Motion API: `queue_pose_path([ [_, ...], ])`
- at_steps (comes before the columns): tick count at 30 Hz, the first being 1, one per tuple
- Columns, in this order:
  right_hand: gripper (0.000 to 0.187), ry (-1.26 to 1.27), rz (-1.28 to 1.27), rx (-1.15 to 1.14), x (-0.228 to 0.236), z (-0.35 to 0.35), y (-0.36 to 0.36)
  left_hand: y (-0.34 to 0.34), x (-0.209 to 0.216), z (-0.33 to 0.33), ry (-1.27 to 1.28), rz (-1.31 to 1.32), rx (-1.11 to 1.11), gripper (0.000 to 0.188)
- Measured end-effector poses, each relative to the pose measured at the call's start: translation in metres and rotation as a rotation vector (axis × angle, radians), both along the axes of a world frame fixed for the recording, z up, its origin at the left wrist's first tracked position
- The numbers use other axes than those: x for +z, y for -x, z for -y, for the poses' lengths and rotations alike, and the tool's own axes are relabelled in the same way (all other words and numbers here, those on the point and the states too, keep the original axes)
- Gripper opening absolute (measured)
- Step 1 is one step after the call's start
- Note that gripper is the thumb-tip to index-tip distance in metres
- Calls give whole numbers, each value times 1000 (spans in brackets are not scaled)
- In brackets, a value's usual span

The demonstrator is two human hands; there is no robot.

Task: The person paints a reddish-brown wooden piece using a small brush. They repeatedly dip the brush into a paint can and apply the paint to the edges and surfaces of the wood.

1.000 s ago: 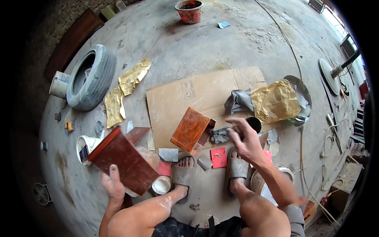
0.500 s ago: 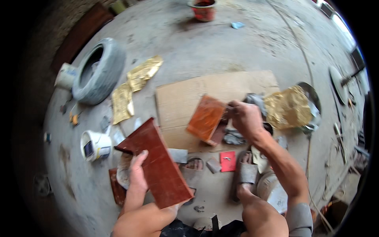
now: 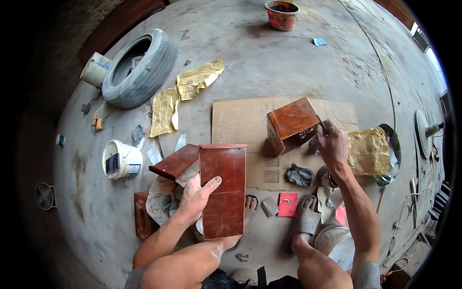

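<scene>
A reddish-brown wooden panel (image 3: 223, 192) with a thin strip along its far end stands above my left thigh. My left hand (image 3: 195, 196) grips its left edge, thumb flat on the face. Behind that hand, a second dark red board (image 3: 175, 162) slants away; whether the two are joined I cannot tell. My right hand (image 3: 333, 144) is closed on the right edge of a small wooden box (image 3: 294, 120), which has a glossy orange-brown top and carved openwork sides. The box is tilted over the cardboard sheet (image 3: 233, 118); whether it touches the sheet is unclear.
Crumpled grey cloth (image 3: 300, 175), a grey block (image 3: 270, 206) and a red paper square (image 3: 288, 204) lie near my feet. Left are a white bucket (image 3: 132, 156), tyre (image 3: 166, 60) and gold sandpaper sheets (image 3: 165, 108). Right stands a basin (image 3: 393, 144) with gold paper.
The left panel has turned upright, its face squared toward me, and the slanted board behind it shows more. My right hand has tipped the box, bringing its carved sides into view.
</scene>
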State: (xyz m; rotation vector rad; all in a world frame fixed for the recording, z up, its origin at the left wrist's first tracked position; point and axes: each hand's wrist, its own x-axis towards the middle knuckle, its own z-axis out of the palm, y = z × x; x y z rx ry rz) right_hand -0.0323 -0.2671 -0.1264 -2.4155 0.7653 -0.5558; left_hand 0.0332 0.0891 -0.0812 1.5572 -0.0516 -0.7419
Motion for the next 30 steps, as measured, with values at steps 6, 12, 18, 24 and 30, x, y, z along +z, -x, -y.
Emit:
queue_pose_path([
  [6, 38, -288, 40, -15, 21, 4, 37, -3, 8, 14, -97, -32, -119, 41],
  [12, 57, -723, 367, -208, 18, 44, 137, -6, 1, 18, -100, -9, -181, 37],
  [18, 51, -531, 198, -403, 8, 46, 184, 19, 6, 27, -377, 371, -501, 28],
  [24, 21, -295, 68, -225, -27, 20, 190, 40, 13, 58, -255, 902, -827, 53],
  [30, 13, 63, -143, -19, -66, 18, 179, 38, 11, 68, -319, 1403, -968, 52],
])
